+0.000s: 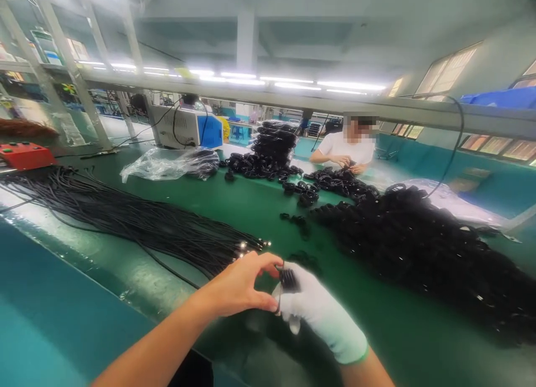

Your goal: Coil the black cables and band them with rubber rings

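Note:
Between my hands, near the bottom middle of the head view, is a small coil of black cable (288,281). My right hand (307,300), in a white glove with a green cuff, is closed around the coil. My left hand (247,286) is bare; its thumb and fingertips pinch the coil's left side. A bundle of long straight black cables (146,219) lies to the left, with shiny metal connectors (243,246) at its near end by my left hand. Right of my hands is a large heap of coiled black cables (410,236).
The green tabletop (196,194) runs under everything. At the back are a clear plastic bag (163,165), a white and blue machine (188,127) and stacked coils (274,144). A red control box (25,155) sits far left. Across the table a person (347,147) handles coils.

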Demonstrator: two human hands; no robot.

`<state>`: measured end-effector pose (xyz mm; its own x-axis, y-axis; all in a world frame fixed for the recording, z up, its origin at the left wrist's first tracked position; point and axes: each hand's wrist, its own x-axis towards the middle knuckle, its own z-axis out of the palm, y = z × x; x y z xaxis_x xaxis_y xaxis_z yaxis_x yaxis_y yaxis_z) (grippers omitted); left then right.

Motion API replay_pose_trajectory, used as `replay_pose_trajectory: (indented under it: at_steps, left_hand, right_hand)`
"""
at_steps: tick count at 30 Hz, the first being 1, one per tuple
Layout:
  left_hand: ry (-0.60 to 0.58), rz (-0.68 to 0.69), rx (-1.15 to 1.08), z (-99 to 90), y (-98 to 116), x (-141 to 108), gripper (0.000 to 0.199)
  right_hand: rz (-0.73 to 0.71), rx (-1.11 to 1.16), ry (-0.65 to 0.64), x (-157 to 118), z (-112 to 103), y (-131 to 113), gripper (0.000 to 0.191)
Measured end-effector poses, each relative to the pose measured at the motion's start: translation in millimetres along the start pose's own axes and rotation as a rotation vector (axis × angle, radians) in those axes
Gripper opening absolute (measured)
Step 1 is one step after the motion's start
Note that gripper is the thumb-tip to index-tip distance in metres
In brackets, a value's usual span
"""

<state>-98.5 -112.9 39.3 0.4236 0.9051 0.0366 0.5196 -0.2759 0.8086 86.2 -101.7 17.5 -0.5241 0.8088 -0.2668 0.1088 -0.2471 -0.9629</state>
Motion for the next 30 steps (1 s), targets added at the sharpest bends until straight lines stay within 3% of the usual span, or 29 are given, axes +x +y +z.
replay_pose_trajectory:
  at_steps: [3, 8, 10, 14, 17, 19, 21, 23, 26, 28, 30]
  left_hand:
    - [-0.015, -0.015, -0.020, 6.5, -2.5, -2.1, 0.063]
    - [-0.040, -0.039, 0.045, 9.9, 3.4, -4.7, 0.061]
    - [-0.039, -0.060, 0.122, 12.7, 9.4, -4.2, 0.060]
    - [-0.053, -0.086, 0.338, 13.8, 18.0, 3.7, 0.050]
    - [-0.211, -0.079, 0.339, 1.7, 13.1, 15.1, 0.038]
    - [-0.377, -0.091, 0.216, -7.3, 5.2, 21.4, 0.022]
    - [-0.431, -0.116, 0.114, -10.6, -3.1, 23.8, 0.018]
    - [-0.387, -0.140, 0.112, -6.9, -9.1, 21.2, 0.025]
    - [-0.350, -0.194, 0.090, 1.3, -9.9, 11.3, 0.022]
    - [-0.259, -0.256, -0.112, 1.7, -4.6, 5.3, 0.014]
    - [-0.118, -0.288, -0.394, -0.8, 2.8, 2.2, 0.012]
  right_hand:
    - [0.046, -0.099, 0.041, 3.7, 4.3, 7.4, 0.074]
    - [0.153, -0.243, 0.226, 6.5, 6.1, 17.8, 0.114]
    - [0.100, -0.322, 0.252, 6.8, 5.3, 22.0, 0.117]
    - [-0.146, -0.421, 0.241, 6.6, 6.0, 26.3, 0.115]
    - [-0.212, -0.422, 0.222, 4.9, 10.2, 21.0, 0.098]
    - [-0.236, -0.416, 0.259, 2.1, 12.5, 14.2, 0.066]
    - [-0.234, -0.363, 0.287, -2.3, 12.1, 7.8, 0.038]
    - [-0.203, -0.195, 0.166, -7.4, 8.6, 4.6, 0.034]
    - [-0.197, 0.167, -0.190, -11.6, 1.7, 7.9, 0.042]
    - [-0.264, 0.344, -0.335, -10.2, -0.4, 14.0, 0.043]
    - [-0.319, 0.444, -0.393, -6.6, 0.7, 20.6, 0.044]
